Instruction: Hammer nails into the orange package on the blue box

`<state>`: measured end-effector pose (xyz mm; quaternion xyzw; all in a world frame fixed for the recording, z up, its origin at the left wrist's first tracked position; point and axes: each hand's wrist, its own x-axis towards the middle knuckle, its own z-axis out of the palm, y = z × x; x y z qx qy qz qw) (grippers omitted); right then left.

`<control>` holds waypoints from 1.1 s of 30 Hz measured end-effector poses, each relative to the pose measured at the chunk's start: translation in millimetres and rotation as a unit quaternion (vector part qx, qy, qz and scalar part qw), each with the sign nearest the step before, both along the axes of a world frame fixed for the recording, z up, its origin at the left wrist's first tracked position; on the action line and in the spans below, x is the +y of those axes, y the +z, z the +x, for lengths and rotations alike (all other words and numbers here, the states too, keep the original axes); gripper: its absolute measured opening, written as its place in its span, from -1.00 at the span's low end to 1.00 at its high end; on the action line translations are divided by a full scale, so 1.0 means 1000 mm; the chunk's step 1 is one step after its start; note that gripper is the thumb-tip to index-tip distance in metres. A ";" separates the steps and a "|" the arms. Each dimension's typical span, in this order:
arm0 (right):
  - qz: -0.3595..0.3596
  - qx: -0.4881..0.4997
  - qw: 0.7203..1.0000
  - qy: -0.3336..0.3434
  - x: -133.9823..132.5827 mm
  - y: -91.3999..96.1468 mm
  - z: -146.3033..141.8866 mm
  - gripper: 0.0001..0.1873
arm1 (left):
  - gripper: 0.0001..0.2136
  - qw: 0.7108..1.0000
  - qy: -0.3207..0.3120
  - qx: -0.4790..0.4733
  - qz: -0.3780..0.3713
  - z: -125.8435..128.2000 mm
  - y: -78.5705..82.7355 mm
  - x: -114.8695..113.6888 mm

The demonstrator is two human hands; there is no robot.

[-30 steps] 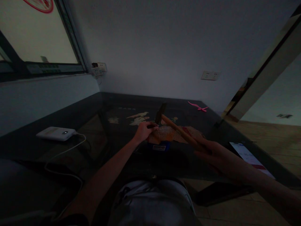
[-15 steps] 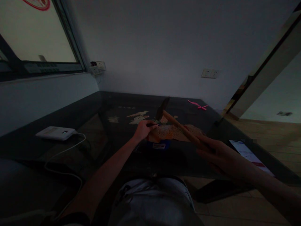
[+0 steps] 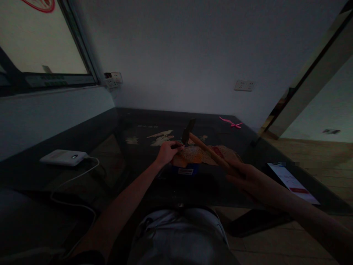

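Note:
My right hand (image 3: pixel 244 176) is wrapped round the wooden handle of a hammer (image 3: pixel 205 147). The dark hammer head hangs at a slant just above and beside the fingertips of my left hand (image 3: pixel 167 152). Those fingers are pinched together at the left end of a speckled brown-orange piece (image 3: pixel 193 154) with a dark red patch; whatever they hold is too small and dim to name. Under the speckled piece stands a blue container (image 3: pixel 189 170) with a white label, partly covered by it.
The dark glossy table (image 3: pixel 132 151) bears a bird picture. A white power bank (image 3: pixel 64 157) with a cable lies at left, a lit phone (image 3: pixel 292 184) at right, and a pink ribbon-like strip (image 3: pixel 231 122) at the back right. A wall rises behind.
The hammer head has come down slightly, closer to my left fingertips, as my right hand shifted a little left. My left hand keeps its pinch in place. The view has moved slightly.

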<state>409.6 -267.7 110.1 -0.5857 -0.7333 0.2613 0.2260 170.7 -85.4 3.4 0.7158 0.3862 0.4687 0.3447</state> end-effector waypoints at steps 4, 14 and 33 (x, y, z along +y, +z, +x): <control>0.000 0.008 1.000 -0.003 0.000 0.000 0.000 -0.52 | -0.91 1.000 0.003 0.015 0.007 0.000 -0.002 0.002; -0.017 0.009 1.000 -0.003 -0.002 -0.006 0.003 -0.52 | -0.91 1.000 0.012 0.017 -0.004 0.000 -0.003 0.003; -0.020 0.078 0.996 -0.034 -0.005 -0.015 0.003 -0.52 | -0.90 1.000 -0.002 -0.021 -0.008 0.002 -0.004 0.002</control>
